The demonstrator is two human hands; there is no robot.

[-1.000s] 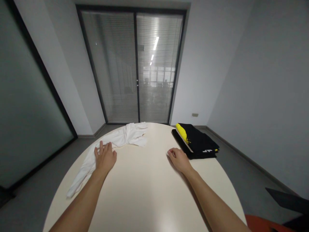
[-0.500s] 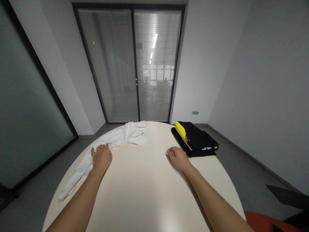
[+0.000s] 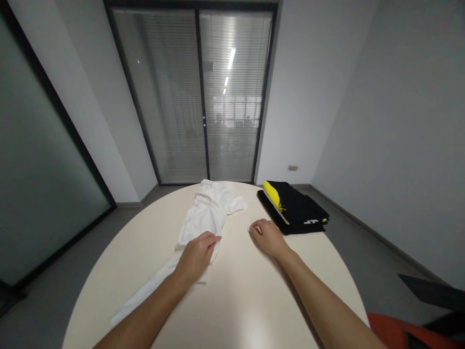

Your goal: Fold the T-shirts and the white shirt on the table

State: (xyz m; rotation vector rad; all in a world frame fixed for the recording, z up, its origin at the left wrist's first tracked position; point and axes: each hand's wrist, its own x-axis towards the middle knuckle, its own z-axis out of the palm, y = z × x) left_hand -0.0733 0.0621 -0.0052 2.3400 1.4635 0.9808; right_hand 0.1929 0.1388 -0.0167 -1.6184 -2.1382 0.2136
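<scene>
A white garment (image 3: pixel 207 215), probably a T-shirt, lies rumpled over the middle and left of the round table (image 3: pixel 250 300). My left hand (image 3: pixel 198 254) has its fingers closed on the garment's near right edge, while the lower part of the cloth trails off to the left, partly behind my forearm. My right hand (image 3: pixel 268 236) rests on the tabletop with fingers curled together, and nothing shows in them. Just beyond it, on the right, sits a folded stack of black clothes (image 3: pixel 298 206) with a yellow print and small white marks.
An orange and black chair (image 3: pixel 395 329) stands at the lower right, beside the table edge. Past the far edge are a dark-framed glass door with blinds (image 3: pixel 232 145) and grey walls. A frosted glass panel (image 3: pixel 43 169) is at the left.
My left hand has pulled the white garment to the right and nearer to me, from the table's left edge to its middle. My right hand has stayed in place.
</scene>
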